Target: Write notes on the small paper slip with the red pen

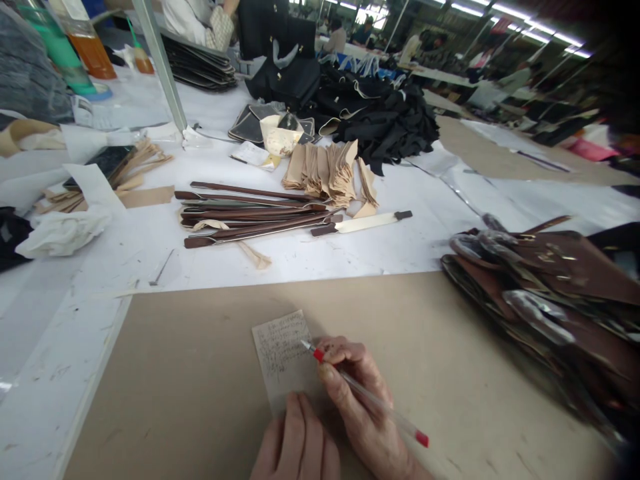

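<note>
My right hand grips a clear ballpoint pen with a red tip section and a red end cap. Its point is over a small note paper covered with handwritten lines in its upper part; whether the tip touches the paper I cannot tell. On the lower edge of the note lies my left hand, fingers stretched out and side by side, holding nothing. Both hands rest over a brown board. The lower part of the note is partly covered by my hands.
Dark brown straps and beige leather pieces lie beyond the board. Brown handbags are stacked at right. Black material is heaped farther back, near a metal post. Bottles stand at far left; people work in the background.
</note>
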Available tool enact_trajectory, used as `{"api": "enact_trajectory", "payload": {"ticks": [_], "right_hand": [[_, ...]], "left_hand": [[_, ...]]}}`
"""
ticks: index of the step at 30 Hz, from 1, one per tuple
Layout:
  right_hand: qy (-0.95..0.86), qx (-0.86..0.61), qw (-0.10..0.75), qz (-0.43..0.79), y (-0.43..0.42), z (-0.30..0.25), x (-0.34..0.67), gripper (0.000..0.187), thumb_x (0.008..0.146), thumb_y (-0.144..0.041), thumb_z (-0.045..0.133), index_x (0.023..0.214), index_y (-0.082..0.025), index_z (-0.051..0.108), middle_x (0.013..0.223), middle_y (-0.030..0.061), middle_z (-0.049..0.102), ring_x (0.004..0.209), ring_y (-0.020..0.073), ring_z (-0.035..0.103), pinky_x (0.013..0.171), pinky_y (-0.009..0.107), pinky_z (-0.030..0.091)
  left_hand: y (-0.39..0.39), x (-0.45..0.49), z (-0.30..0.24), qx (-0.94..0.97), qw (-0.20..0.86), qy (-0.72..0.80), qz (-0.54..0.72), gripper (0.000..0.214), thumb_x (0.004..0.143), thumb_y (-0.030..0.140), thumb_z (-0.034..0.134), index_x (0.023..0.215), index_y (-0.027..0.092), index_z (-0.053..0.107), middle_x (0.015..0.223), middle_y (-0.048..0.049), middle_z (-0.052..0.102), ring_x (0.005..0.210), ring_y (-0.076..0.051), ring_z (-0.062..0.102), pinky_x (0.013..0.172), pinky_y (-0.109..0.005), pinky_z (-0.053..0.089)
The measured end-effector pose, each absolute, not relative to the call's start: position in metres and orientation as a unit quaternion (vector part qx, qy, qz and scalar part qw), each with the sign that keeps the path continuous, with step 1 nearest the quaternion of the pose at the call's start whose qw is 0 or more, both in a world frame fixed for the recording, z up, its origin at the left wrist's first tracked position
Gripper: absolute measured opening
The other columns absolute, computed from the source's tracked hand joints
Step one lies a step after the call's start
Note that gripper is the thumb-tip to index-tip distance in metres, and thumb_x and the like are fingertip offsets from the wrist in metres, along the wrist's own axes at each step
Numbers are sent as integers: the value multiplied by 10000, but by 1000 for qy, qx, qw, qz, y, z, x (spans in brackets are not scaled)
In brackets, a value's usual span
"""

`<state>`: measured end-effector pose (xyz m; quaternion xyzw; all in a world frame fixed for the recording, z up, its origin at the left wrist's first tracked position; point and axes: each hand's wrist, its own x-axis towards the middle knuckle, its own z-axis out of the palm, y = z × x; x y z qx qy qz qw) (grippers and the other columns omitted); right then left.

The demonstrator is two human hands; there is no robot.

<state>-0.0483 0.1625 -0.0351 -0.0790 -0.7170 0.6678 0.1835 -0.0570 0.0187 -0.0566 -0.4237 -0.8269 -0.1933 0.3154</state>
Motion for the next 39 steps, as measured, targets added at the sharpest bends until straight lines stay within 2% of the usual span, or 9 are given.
{"api": "enact_trajectory", "payload": {"ticks": [2,4,8,10,17,26,33,37,39], "right_hand": [[-694,-48,180,695,164,-30,-50,42,1012,-265,618,1015,-306,612,996,-6,601,1036,169,560,948,309,460],[-665,-29,174,726,166,-24,-50,27,1007,-296,625,983,-297,613,967,1,585,1023,186,544,955,344,451],[-613,-36,144,776,170,-11,-39,56,993,-333,648,970,-291,618,958,10,583,985,196,537,947,378,441],[-598,-40,131,790,172,-3,-30,82,985,-355,660,960,-289,619,947,13,595,963,199,543,928,383,441],[-599,-44,98,793,185,36,0,169,968,-394,678,892,-260,607,905,26,608,1013,226,562,969,415,426],[-588,-69,61,804,198,69,19,206,946,-398,705,855,-240,610,877,23,612,966,213,575,828,354,448],[-476,-142,38,867,187,69,22,300,916,-411,745,798,-214,552,749,-25,608,656,120,530,596,255,391],[-468,-195,23,862,181,66,20,338,906,-413,754,754,-198,543,655,-33,608,598,106,513,578,245,374],[-461,-202,27,864,181,64,18,336,904,-412,756,748,-196,550,633,-38,599,586,103,503,581,245,373]], "left_hand": [[18,-64,-52,-427,296,-812,-267,307,1024,101,393,823,182,611,795,-47,740,755,-170,734,676,-264,497],[17,-69,-43,-381,202,-827,-361,301,1060,225,424,793,207,562,735,-13,676,630,-131,663,593,-229,463],[11,-76,-8,-113,-202,-796,-559,461,1028,620,432,792,234,518,577,46,519,485,-121,497,501,-215,412],[8,-78,12,-9,-343,-722,-600,568,967,751,411,767,231,523,525,47,464,463,-129,434,464,-228,369],[16,-68,61,22,-479,-642,-598,701,896,866,363,788,194,534,569,40,491,428,-80,353,424,-217,189],[33,-53,90,-36,-490,-610,-622,523,947,701,548,809,202,474,540,88,434,411,-41,301,421,-193,177],[32,-42,72,-113,-402,-637,-648,400,985,569,593,932,172,573,749,3,616,564,-74,430,493,-186,326],[27,-37,67,-178,-302,-710,-611,310,1036,471,532,944,191,625,810,-15,642,686,-110,540,624,-229,424],[26,-37,68,-186,-282,-710,-617,261,1028,458,554,1087,213,620,925,-28,677,758,-119,601,715,-251,473]]}}
